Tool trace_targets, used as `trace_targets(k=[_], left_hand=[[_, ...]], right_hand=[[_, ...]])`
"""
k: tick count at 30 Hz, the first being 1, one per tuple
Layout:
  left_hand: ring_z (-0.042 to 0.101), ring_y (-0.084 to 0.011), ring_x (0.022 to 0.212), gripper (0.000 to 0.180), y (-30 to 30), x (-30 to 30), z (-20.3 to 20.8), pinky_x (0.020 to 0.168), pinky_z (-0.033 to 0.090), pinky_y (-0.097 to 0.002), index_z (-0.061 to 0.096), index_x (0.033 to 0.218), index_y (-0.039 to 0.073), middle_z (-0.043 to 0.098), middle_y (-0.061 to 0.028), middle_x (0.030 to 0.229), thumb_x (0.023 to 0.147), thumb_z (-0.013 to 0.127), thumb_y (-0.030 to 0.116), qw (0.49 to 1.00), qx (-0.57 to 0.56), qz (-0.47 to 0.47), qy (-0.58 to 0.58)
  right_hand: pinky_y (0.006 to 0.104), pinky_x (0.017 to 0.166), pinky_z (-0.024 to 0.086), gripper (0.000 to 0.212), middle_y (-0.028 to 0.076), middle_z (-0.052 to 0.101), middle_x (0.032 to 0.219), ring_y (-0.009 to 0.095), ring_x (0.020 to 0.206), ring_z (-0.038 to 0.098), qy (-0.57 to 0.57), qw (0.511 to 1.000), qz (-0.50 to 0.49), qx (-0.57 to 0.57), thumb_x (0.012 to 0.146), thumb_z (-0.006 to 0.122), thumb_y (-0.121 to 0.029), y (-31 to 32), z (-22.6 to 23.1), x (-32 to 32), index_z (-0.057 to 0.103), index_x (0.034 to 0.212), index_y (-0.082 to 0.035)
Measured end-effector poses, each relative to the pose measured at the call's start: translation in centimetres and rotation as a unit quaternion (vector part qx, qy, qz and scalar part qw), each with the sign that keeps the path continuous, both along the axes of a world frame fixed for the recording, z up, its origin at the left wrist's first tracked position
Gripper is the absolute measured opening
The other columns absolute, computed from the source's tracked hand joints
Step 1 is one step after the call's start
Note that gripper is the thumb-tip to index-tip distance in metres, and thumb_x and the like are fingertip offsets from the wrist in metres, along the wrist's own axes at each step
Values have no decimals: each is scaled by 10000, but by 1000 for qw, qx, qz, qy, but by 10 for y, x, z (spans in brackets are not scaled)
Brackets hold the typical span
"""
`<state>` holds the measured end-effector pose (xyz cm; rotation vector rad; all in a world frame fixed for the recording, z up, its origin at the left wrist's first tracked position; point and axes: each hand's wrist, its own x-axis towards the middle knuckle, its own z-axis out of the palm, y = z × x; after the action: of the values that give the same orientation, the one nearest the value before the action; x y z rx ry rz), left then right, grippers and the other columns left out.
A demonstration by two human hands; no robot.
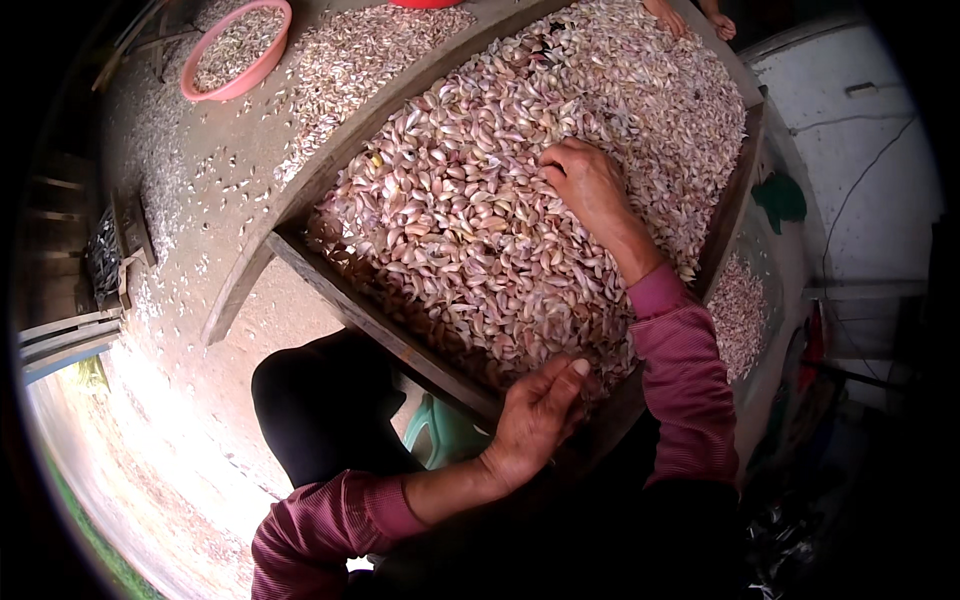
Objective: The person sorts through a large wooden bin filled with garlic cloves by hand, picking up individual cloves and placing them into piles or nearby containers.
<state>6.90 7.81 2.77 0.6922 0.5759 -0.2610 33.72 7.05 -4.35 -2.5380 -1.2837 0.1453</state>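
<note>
1. Garlic cloves [460,220] fill our wooden tray [350,303], from the middle toward one o'clock; between ten and eleven, a pink basin [245,86] holds more.
2. Our right hand [590,185] rests on the cloves, fingers curled; our left hand [540,410], at five o'clock, has thumb against fingers, and we cannot tell what it pinches.
3. More cloves litter our floor [295,305] toward eleven; a white wall [850,190] stands at two.
4. Another person's hand [665,15] shows at one; our right sleeve [680,370] hides some tray edge at four.
</note>
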Motion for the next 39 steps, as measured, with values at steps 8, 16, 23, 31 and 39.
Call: trace_targets(k=[8,16,23,31,39], left_hand=[[415,-70,480,337,7,8,1,446,322,-219,578,903,60,454,34,583,1008,495,370,999,-12,49,17],[315,-42,467,321,-3,11,-3,435,258,-217,592,884,80,362,67,556,1006,528,370,996,-48,66,22],[314,-41,447,322,-7,19,-4,421,255,-217,606,865,81,368,67,541,1007,525,359,997,-29,73,28],[316,-39,441,298,-11,19,-11,416,251,-212,614,876,99,365,75,534,1005,527,354,997,-35,66,25],[312,-37,443,286,-10,19,-11,416,243,-216,598,877,107,361,76,534,1000,537,357,997,-40,59,16]], right_hand=[[309,629,493,195,34,698,758,130,662,626,295,925,-156,180,897,668,-208,-31,-35,28,701,1040,-80],[316,721,501,198,32,677,838,182,779,639,78,991,-74,74,868,666,-164,-14,-4,10,711,1047,-92],[391,771,519,110,90,690,863,266,821,658,-22,999,-22,-12,828,657,-160,-4,-7,14,722,891,-97],[392,795,509,117,76,680,900,266,843,642,-47,998,0,35,824,655,-124,-17,-7,16,724,919,-113],[354,813,508,167,68,696,934,239,862,651,3,1000,-11,29,826,709,-194,-6,-11,19,736,970,-113]])
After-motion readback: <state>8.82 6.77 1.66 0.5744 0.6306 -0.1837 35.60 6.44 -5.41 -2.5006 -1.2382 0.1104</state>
